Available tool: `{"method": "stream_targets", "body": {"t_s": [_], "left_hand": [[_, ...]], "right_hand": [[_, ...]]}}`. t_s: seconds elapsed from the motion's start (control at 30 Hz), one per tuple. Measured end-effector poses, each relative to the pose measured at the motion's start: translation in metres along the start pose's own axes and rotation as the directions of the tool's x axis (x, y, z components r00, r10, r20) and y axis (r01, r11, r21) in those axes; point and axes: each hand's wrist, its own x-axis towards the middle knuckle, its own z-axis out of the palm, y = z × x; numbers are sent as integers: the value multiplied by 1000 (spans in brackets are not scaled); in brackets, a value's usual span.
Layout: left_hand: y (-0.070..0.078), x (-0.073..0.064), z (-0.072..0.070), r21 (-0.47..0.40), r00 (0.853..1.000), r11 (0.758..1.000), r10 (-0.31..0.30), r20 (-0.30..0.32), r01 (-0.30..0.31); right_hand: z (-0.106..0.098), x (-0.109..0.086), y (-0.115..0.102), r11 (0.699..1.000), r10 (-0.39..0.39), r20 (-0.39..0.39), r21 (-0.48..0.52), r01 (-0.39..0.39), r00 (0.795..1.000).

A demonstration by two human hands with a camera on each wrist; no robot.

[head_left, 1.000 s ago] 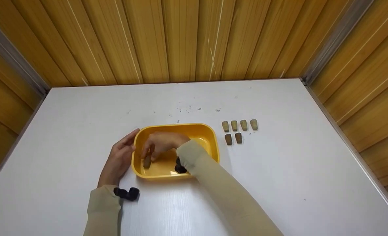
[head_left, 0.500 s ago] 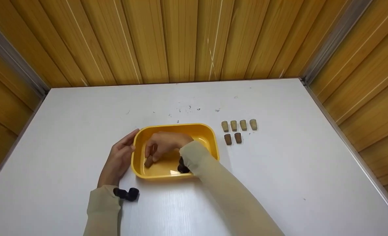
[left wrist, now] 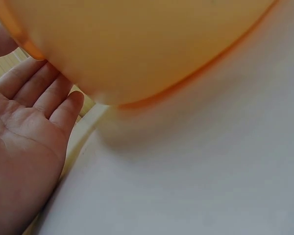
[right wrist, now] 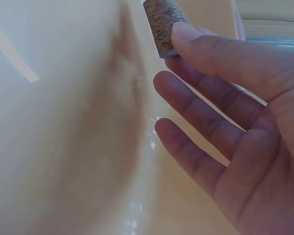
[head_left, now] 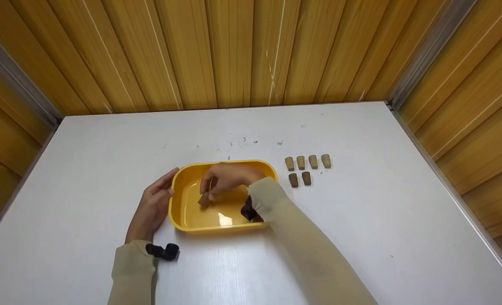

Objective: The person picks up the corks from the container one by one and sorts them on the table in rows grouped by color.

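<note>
My right hand (head_left: 231, 176) pinches a brown cork stopper (head_left: 203, 201) between thumb and fingers, inside the yellow plastic tray (head_left: 221, 229). Up close in the right wrist view, the cork (right wrist: 162, 30) has a speckled surface; the thumb lies on its side and the lower fingers stay spread apart. At the tray's left end, my left hand (head_left: 152, 203) rests against the outer wall with fairly straight fingers. The left wrist view shows those fingertips behind the tray wall (left wrist: 137, 54), palm facing the camera.
Right of the tray, several light tan corks (head_left: 300, 162) lie in a row. Two darker brown corks (head_left: 306, 178) lie in a second row nearer to me. The white table (head_left: 403, 203) is bounded by wood-patterned panels (head_left: 234, 55) at the back and sides.
My right hand has picked the brown cork up from the tray's left end and moved it right and a little away from me. The left hand stays in place.
</note>
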Motion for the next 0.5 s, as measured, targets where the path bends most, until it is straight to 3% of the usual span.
{"method": "stream_targets", "body": {"t_s": [0.5], "left_hand": [[2,-2,1,-16,1000,1000,9,15,-9]], "right_hand": [[-23,-38,4,1000,-6,-85,-5,6,996]]}}
